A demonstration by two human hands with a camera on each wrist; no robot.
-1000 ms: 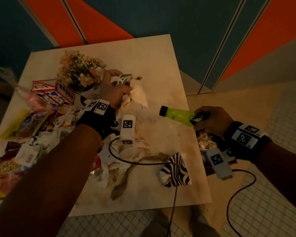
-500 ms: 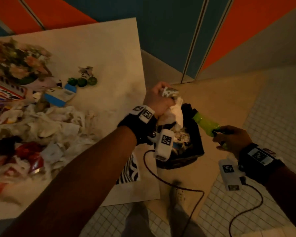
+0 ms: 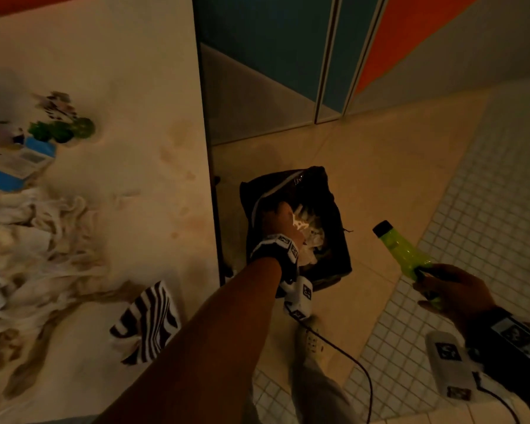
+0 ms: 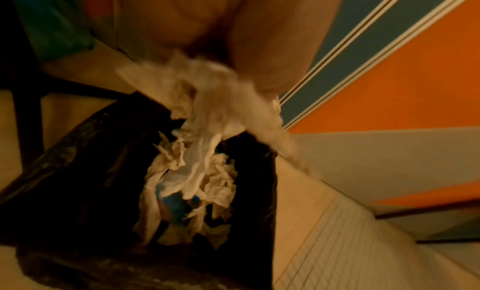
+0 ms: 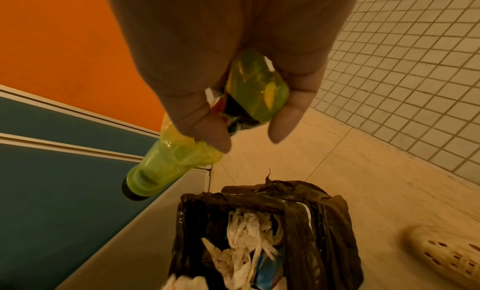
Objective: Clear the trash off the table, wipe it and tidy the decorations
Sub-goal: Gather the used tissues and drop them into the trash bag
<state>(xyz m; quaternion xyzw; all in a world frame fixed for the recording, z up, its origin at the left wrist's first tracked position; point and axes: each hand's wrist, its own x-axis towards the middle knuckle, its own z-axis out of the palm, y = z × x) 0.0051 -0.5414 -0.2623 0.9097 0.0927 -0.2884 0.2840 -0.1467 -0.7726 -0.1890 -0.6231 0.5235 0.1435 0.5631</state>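
A bin lined with a black bag [image 3: 334,240] stands on the floor just right of the table [image 3: 129,71], with crumpled tissues inside. My left hand [image 3: 288,218] is down at the bin's mouth and holds a wad of white tissue [image 4: 207,85], blurred, just above the tissues in the bag [image 4: 192,181]. My right hand [image 3: 447,289] hovers to the right of the bin and grips a green plastic bottle [image 3: 401,249] by its lower body, dark cap pointing up and left. The bottle [image 5: 176,157] hangs over the floor beside the bin [image 5: 332,222].
A heap of dirty tissues [image 3: 37,240], a zebra-striped cloth [image 3: 149,322], a blue and white box [image 3: 10,169] and small green balls [image 3: 62,130] lie on the stained table. A beige perforated shoe [image 5: 446,253] is next to the bin. Blue and orange wall panels stand behind.
My left hand carried the tissue wad from the table rightward and lowered it into the bin's mouth. My right hand moved right and down with the bottle. The view swung right.
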